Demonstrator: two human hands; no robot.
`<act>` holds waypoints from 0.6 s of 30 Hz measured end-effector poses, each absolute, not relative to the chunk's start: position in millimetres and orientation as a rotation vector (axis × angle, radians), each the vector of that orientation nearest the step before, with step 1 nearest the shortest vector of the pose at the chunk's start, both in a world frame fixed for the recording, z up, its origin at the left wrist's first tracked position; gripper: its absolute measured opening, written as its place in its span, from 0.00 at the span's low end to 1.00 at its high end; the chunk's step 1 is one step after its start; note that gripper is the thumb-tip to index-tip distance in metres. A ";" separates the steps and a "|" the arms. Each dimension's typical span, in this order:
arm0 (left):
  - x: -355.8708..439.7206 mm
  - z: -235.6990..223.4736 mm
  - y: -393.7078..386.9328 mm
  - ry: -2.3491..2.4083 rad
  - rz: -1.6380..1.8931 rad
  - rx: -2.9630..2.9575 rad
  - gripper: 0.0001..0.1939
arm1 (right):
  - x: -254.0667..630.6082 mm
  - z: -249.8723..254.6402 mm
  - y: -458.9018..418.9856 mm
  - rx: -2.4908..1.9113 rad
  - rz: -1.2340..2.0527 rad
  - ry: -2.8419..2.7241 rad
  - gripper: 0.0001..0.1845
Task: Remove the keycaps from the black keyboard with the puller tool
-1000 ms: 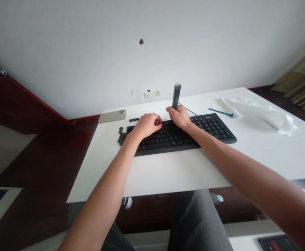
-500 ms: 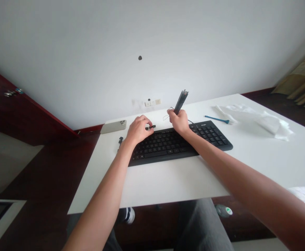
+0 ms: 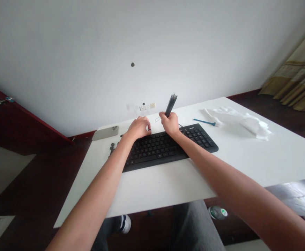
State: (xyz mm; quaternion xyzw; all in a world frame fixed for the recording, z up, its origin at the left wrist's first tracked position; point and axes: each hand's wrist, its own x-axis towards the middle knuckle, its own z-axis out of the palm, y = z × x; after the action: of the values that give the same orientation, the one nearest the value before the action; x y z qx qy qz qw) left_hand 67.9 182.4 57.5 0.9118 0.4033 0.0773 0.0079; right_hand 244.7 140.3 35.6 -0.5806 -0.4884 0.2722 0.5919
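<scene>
1. Keyboard sits flat on the white table, spacebar edge toward the person, both forearms crossing above it. Sensible spot: whole key bed within reach of two hands.
2. Right hand is wrapped round a dark-handled tool, thumb uppermost, handle sticking up past the fist. Full-fist hold, which suits control of a long handle better than fine fingertip work.
3. Thin wire loop shows just left of that fist (could be the tool's working end; too fine to confirm).
4. Left hand is at the keyboard's far edge, fingers curled down, thumb toward them. A small dark bit shows at the fingertips. Can't tell if it's pinched or just lying behind them; the hand hides it.
5. Loose keycaps lie on the table beyond the left end of the keyboard, partly behind the left forearm. Presumably parked there to stay clear of the keys, near the left hand.
6. Phone lies camera side up at the far left, out of the way.
7. Blue tool and crumpled white plastic lie to the right, off the keyboard, so neither crowds the hands.
</scene>
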 end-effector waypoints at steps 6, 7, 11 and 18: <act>61.2 61.2 182.1 1.296 0.209 2.855 0.04 | 242.7 34.9 139.3 -1.329 0.643 -1.143 0.19; 60.2 63.3 180.9 1.302 0.212 2.854 0.06 | 242.7 35.2 138.9 -1.325 0.648 -1.140 0.19; 54.8 70.5 166.2 1.343 0.366 2.823 0.11 | 244.2 37.4 138.0 -1.338 0.674 -1.158 0.19; 51.8 58.0 129.8 1.282 0.622 2.571 0.08 | 252.9 40.0 137.2 -1.508 0.567 -1.583 0.21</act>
State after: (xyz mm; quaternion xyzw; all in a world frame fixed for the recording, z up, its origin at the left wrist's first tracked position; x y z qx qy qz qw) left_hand 51.8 129.8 58.0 0.8703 0.4338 0.2104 0.1009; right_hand 252.9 137.2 40.0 -0.6036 -0.6336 0.2271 0.4273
